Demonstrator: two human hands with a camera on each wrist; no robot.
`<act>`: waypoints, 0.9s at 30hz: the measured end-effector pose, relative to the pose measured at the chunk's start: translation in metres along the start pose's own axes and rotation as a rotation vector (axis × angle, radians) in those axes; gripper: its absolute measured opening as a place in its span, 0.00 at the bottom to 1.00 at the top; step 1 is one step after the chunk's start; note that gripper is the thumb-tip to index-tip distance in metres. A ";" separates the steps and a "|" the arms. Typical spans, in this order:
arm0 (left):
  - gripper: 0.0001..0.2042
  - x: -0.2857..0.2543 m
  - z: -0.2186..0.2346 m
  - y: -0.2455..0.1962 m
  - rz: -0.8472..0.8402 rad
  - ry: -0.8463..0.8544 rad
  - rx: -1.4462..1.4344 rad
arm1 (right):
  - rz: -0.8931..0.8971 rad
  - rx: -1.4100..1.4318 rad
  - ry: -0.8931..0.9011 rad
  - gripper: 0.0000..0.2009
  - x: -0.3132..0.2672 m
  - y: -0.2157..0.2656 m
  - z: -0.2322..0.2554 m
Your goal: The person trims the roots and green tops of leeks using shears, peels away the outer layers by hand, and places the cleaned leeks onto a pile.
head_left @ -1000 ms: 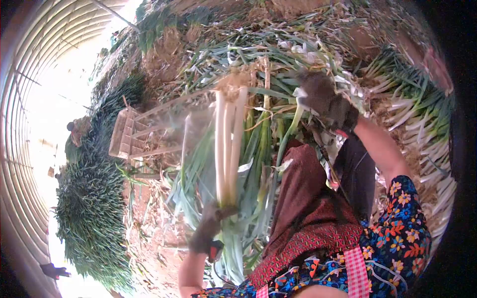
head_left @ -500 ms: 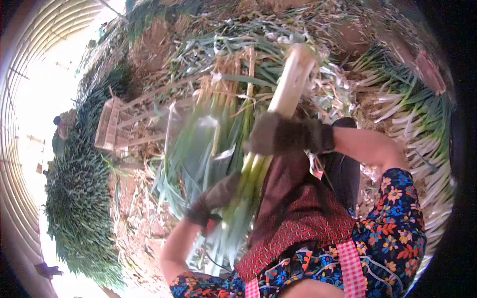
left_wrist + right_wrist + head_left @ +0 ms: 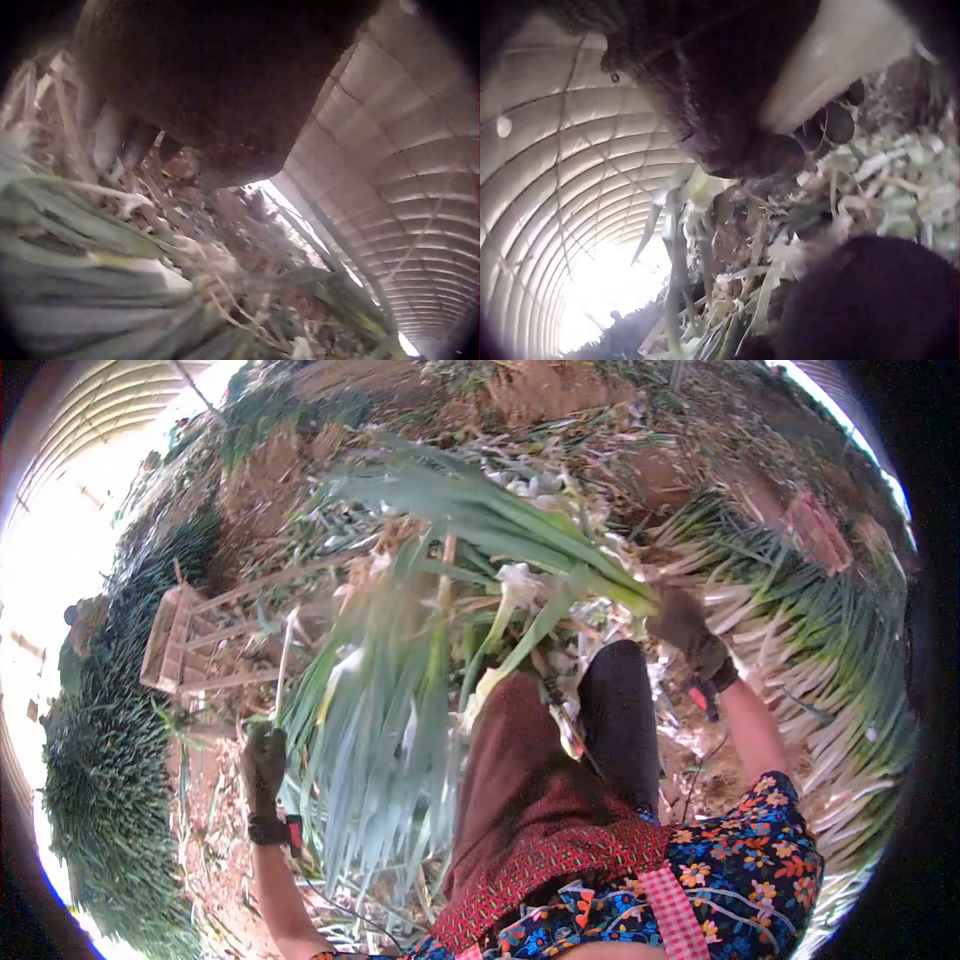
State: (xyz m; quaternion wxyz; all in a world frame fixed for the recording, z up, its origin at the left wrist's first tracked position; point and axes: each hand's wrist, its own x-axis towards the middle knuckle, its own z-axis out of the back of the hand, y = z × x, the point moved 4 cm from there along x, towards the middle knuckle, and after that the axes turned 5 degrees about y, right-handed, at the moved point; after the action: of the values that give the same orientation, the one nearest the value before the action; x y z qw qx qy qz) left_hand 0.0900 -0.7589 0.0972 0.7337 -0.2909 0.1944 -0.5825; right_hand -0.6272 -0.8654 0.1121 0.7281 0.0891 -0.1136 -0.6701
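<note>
Near the right-hand row, my gloved right hand (image 3: 685, 630) grips a bunch of long green onions (image 3: 560, 535). Their leaves fan out to the upper left; a white shank (image 3: 840, 64) runs out of the glove in the right wrist view. My left hand (image 3: 262, 760), gloved too, is at the left edge of a heap of untrimmed green onions (image 3: 375, 750). Right at its fingertips rises a thin white stalk (image 3: 287, 660); I cannot tell whether the fingers close round it. The left glove (image 3: 225, 82) fills the top of the left wrist view.
A light slatted frame (image 3: 175, 640) lies beyond the left hand. White-shanked green onions (image 3: 780, 630) lie in a long row at right. Dense green bundles (image 3: 110, 760) stand at left. Peeled leaves and husks (image 3: 540, 480) litter the ground around the wearer's knees (image 3: 620, 710).
The bunch has gone from in front of the lap to the right, its leaves swinging to the upper left. My left hand has left it and moved left to the heap.
</note>
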 end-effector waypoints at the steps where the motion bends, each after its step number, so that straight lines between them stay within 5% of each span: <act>1: 0.13 0.015 -0.030 0.018 0.001 0.087 -0.528 | 0.227 -0.118 -0.197 0.21 -0.013 -0.032 -0.035; 3: 0.18 0.025 -0.084 -0.048 -0.076 0.148 -0.340 | -0.027 0.311 0.083 0.22 -0.027 -0.028 -0.037; 4: 0.21 0.019 -0.101 -0.119 -0.068 0.179 -0.205 | -0.102 0.469 0.111 0.20 -0.036 -0.024 -0.036; 5: 0.26 0.042 -0.146 -0.116 -0.419 0.266 -0.014 | -0.176 0.629 0.139 0.19 -0.044 -0.020 -0.036; 6: 0.28 0.027 -0.154 -0.207 -0.273 0.400 0.010 | -0.249 0.790 0.162 0.18 -0.052 -0.017 -0.036; 7: 0.24 0.027 -0.192 -0.232 -0.229 0.449 -0.366 | -0.245 0.839 0.170 0.19 -0.058 -0.014 -0.034; 9: 0.27 0.026 -0.241 -0.311 -0.651 0.409 -0.347 | -0.230 0.924 0.183 0.20 -0.069 -0.013 -0.026; 10: 0.28 0.026 -0.267 -0.337 -0.708 0.447 -0.408 | -0.305 0.948 0.252 0.22 -0.074 -0.016 -0.023; 12: 0.27 0.016 -0.308 -0.368 -0.657 0.578 -0.599 | -0.229 0.957 0.234 0.25 -0.080 -0.009 -0.021; 15: 0.22 -0.012 -0.363 -0.411 -0.320 0.865 -0.974 | -0.229 0.966 0.234 0.28 -0.092 -0.017 -0.028; 18: 0.16 0.005 -0.411 -0.389 -0.064 1.091 -1.327 | -0.208 0.932 0.259 0.24 -0.101 -0.016 -0.026; 23: 0.02 0.099 -0.309 -0.311 -0.876 0.105 -0.073 | -0.260 1.102 0.366 0.22 -0.119 -0.014 -0.032; 25: 0.03 0.152 -0.264 -0.254 -0.687 0.017 -0.141 | -0.254 1.138 0.394 0.21 -0.123 -0.011 -0.032; 27: 0.04 0.199 -0.217 -0.191 -0.235 0.082 -0.841 | -0.262 1.170 0.397 0.21 -0.129 -0.010 -0.032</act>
State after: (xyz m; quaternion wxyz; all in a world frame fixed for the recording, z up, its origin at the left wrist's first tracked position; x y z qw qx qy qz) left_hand -0.1380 -1.0243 0.0686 0.4716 -0.5611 0.4091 -0.5434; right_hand -0.6371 -0.7389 0.0727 0.4781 0.6082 -0.3123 -0.5513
